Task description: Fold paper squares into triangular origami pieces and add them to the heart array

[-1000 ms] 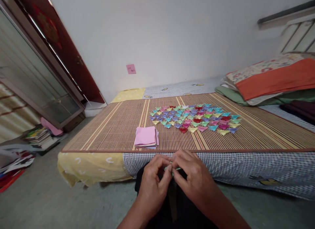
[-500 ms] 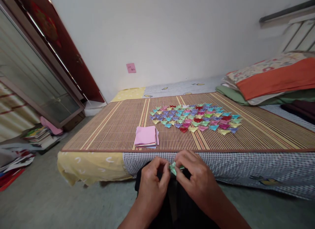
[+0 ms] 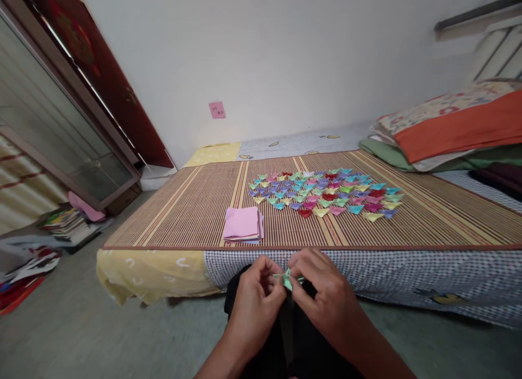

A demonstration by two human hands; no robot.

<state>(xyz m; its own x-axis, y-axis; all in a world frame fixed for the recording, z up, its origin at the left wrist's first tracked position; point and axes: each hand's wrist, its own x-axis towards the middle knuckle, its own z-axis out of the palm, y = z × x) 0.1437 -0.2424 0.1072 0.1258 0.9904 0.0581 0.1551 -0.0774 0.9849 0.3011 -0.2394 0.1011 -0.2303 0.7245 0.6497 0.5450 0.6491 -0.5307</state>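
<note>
A small folded green paper (image 3: 287, 281) is pinched between both hands, just in front of the bed's edge. My left hand (image 3: 258, 292) grips its left end with thumb and fingers. On the other side, my right hand (image 3: 320, 281) is closed on the right part, hiding some of it. Beyond the hands, a stack of square paper sheets with pink on top (image 3: 241, 224) lies on the striped mat (image 3: 183, 205). To the right of the stack, several small folded paper pieces (image 3: 322, 211) in many colours lie in rows.
Folded bedding (image 3: 457, 129) is piled at the bed's right end. A pink note (image 3: 217, 110) is on the wall. Books (image 3: 67, 225) and bags sit on the floor at the left, near a glass-panelled door (image 3: 69, 112).
My left hand's fingers have shifted slightly on the green paper, and a thin pale point of it now shows between them. The right hand keeps its hold.
</note>
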